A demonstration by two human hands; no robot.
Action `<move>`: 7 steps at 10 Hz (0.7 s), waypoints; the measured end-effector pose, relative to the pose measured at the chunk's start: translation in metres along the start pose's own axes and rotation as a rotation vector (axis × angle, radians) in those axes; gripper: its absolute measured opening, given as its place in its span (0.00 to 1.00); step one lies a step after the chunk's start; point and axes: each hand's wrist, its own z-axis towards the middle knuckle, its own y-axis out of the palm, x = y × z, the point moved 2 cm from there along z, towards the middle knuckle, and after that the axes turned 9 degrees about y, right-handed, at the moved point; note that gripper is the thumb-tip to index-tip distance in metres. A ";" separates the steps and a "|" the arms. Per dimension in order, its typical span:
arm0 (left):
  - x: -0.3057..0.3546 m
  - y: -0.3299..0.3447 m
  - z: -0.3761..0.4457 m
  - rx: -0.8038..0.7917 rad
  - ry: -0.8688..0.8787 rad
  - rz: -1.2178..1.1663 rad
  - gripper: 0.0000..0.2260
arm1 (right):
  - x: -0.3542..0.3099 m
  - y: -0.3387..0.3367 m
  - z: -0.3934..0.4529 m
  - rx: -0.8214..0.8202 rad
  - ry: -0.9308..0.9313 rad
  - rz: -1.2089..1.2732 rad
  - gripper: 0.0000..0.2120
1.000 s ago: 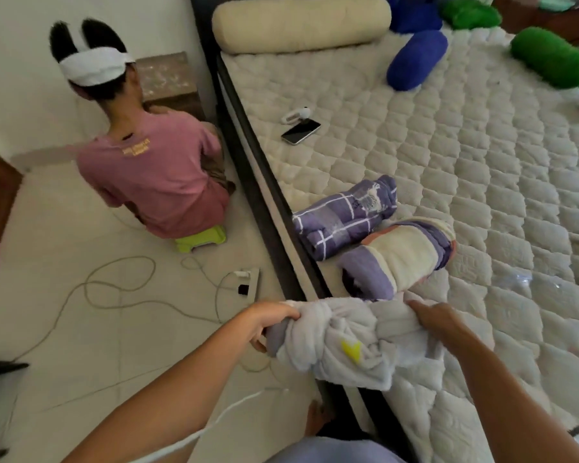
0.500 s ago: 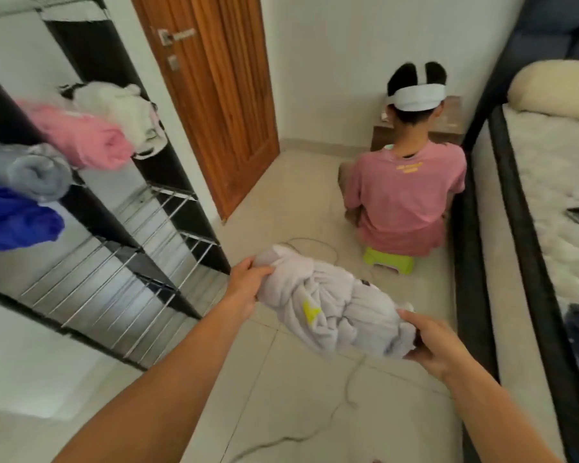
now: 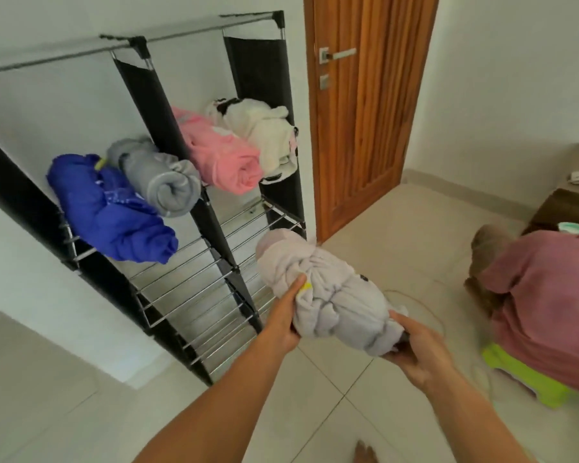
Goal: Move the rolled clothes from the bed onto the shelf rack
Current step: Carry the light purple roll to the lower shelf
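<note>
Both hands, left (image 3: pixel 286 315) and right (image 3: pixel 415 349), each grip closed on the pale grey rolled garment (image 3: pixel 328 295); keep ends pinched, lay it level on a free wire shelf (image 3: pixel 194 279).

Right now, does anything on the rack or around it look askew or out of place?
The blue rolled garment juts past the front of its wire shelf on the black shelf rack, its end drooping. A thin cable loops loose on the tiled floor. Otherwise nothing stands out.
</note>
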 end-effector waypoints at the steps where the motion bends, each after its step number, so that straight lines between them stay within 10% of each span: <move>1: 0.006 0.002 0.051 0.135 -0.003 -0.069 0.40 | -0.029 0.017 0.048 -0.008 0.016 -0.099 0.13; 2: 0.013 0.003 0.108 0.242 -0.013 0.017 0.26 | -0.056 0.038 0.086 0.015 0.034 -0.137 0.14; 7: 0.092 -0.034 0.295 0.401 0.034 0.107 0.25 | -0.097 0.149 0.258 -0.013 0.121 -0.189 0.17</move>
